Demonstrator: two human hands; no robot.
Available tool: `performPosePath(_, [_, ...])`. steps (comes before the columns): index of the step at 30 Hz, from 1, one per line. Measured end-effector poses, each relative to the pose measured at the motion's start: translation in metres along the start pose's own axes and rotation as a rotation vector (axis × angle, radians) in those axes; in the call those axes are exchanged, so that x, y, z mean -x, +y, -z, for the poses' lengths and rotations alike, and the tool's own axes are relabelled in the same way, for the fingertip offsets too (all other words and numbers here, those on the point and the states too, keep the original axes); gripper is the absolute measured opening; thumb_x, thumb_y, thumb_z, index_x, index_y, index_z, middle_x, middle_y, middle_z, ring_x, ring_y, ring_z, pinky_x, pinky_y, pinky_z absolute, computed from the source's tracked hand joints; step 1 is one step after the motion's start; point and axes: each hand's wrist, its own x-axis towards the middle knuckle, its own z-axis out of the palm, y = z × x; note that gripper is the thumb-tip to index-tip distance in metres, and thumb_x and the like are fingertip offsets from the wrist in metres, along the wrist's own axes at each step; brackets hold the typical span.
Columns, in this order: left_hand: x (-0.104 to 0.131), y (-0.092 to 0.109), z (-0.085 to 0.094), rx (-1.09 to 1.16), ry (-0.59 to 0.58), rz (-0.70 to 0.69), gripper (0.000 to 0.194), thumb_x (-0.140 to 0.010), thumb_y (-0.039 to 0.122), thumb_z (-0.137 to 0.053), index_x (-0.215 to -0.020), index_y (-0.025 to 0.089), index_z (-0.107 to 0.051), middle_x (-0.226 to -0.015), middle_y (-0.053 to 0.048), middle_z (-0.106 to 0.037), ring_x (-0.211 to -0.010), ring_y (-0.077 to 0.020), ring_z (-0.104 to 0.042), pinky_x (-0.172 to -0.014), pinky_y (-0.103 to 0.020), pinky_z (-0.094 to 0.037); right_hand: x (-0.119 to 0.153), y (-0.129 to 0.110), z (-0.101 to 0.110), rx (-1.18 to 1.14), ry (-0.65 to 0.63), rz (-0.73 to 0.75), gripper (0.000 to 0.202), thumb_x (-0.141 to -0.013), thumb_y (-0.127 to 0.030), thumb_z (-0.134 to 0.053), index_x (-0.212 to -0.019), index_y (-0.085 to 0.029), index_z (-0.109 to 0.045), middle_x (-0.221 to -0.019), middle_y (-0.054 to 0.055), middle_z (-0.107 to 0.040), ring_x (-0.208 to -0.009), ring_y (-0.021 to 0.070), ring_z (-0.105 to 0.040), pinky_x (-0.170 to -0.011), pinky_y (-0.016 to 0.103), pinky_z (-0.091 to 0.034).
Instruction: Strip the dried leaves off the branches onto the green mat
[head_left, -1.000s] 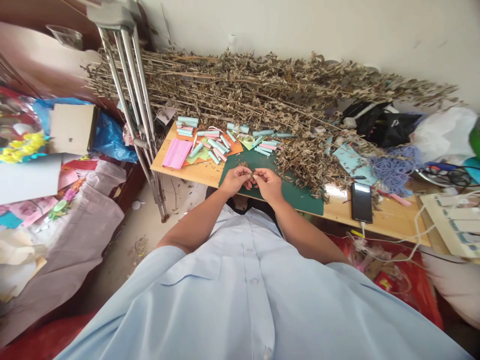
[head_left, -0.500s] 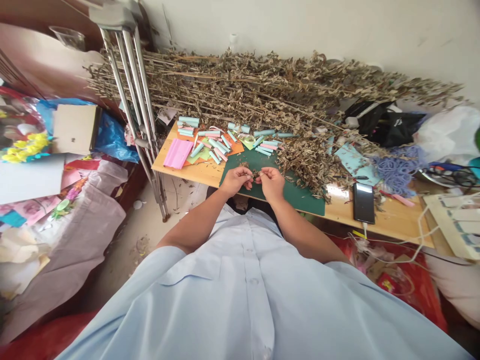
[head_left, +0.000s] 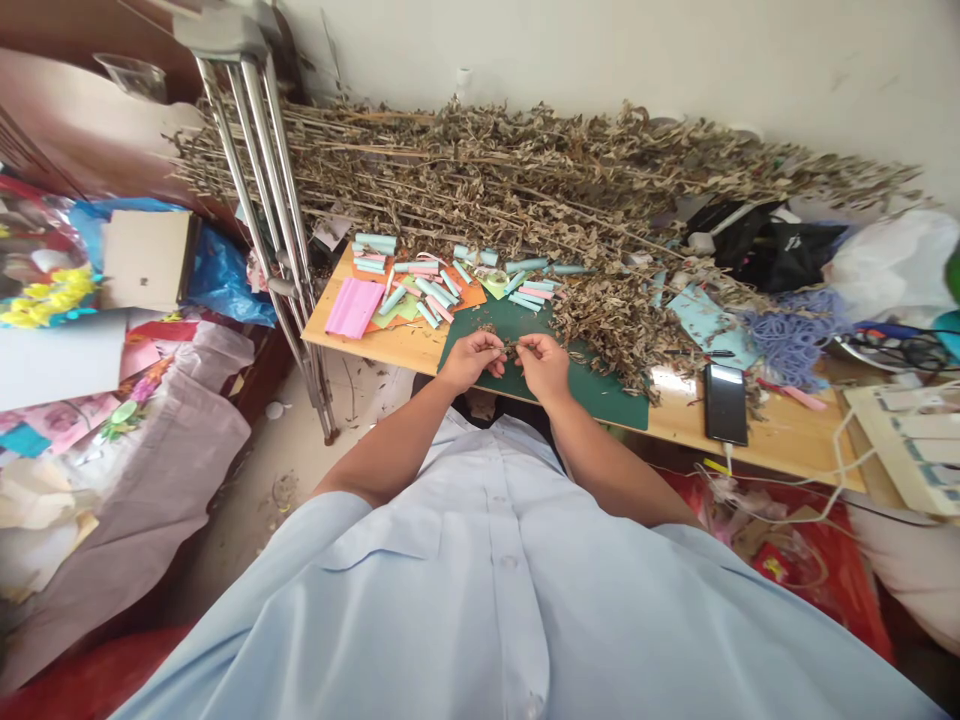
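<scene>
My left hand point(head_left: 474, 360) and my right hand point(head_left: 541, 364) face each other over the near edge of a dark green mat point(head_left: 600, 392). Both are closed in a pinch on a small piece of dried plant point(head_left: 511, 349) that spans the gap between them. Just right of my right hand lies a heap of loose dried leaves point(head_left: 611, 325). Behind my hands are pale blue and pink paper rolls point(head_left: 529, 298), some on orange and green sheets. A pink folded paper point(head_left: 352, 308) rests at the table's left end.
Long dried stalks point(head_left: 465, 175) fill the back along the wall. Metal crutches point(head_left: 277, 200) stand at the left end of the table point(head_left: 412, 348). On the right are a phone point(head_left: 726, 405) with a cable, purple yarn point(head_left: 799, 335) and a power strip point(head_left: 911, 435).
My hands keep almost the same pose. The dried piece between them shows slightly more clearly as a thin strand, and the whole view has shifted very slightly.
</scene>
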Motion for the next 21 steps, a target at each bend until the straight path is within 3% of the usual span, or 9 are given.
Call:
performPosePath(5, [-0.001,-0.002,0.001,-0.021,-0.013,-0.035,0.032,-0.077,0.032,-0.077,-0.094,0.012,-0.061,-0.077,-0.004,-0.07,-0.061,-0.0137,-0.068,-0.059,-0.028,-0.057,0.004,-0.005,0.001,-0.025,-0.04,-0.009,0.026,-0.082,-0.042,-0.065,-0.097,-0.021,-0.066,-0.081,0.003,-0.072,-0.059,0.0167,-0.065,-0.046,0.027,-0.048])
performPosePath(10, [-0.001,-0.001,0.001,-0.02,-0.016,-0.027,0.031,-0.077,0.031,-0.077,-0.096,0.012,-0.061,-0.075,-0.004,-0.07,-0.061,-0.0139,-0.069,-0.06,-0.027,-0.058,0.009,-0.011,0.001,0.02,-0.084,0.004,0.028,-0.082,-0.044,-0.067,-0.097,-0.021,-0.07,-0.068,0.002,-0.068,-0.063,0.0197,-0.067,-0.053,0.03,-0.052])
performPosePath(14, [0.001,0.003,-0.002,-0.032,-0.032,-0.012,0.029,-0.077,0.029,-0.076,-0.094,0.011,-0.06,-0.064,-0.002,-0.067,-0.056,-0.015,-0.068,-0.057,-0.027,-0.057,0.011,-0.01,0.0,0.002,-0.155,0.042,0.029,-0.08,-0.042,-0.07,-0.099,-0.021,-0.072,-0.084,0.004,-0.074,-0.069,0.0192,-0.068,-0.066,0.034,-0.058])
performPosePath(17, [0.002,0.008,-0.004,-0.036,-0.045,-0.003,0.028,-0.077,0.027,-0.075,-0.092,0.012,-0.058,-0.064,-0.003,-0.068,-0.053,-0.0156,-0.067,-0.053,-0.026,-0.056,0.012,-0.009,0.0,0.061,-0.141,0.13,0.022,-0.081,-0.039,-0.069,-0.093,-0.022,-0.074,-0.094,0.005,-0.075,-0.076,0.0189,-0.068,-0.075,0.035,-0.058])
performPosePath(21, [0.003,0.01,-0.004,-0.044,-0.057,0.005,0.028,-0.077,0.028,-0.076,-0.091,0.012,-0.058,-0.067,-0.004,-0.07,-0.054,-0.0156,-0.068,-0.052,-0.025,-0.055,0.013,-0.01,0.002,0.146,-0.146,0.175,0.017,-0.084,-0.038,-0.065,-0.087,-0.023,-0.074,-0.093,0.004,-0.074,-0.079,0.019,-0.068,-0.08,0.035,-0.057])
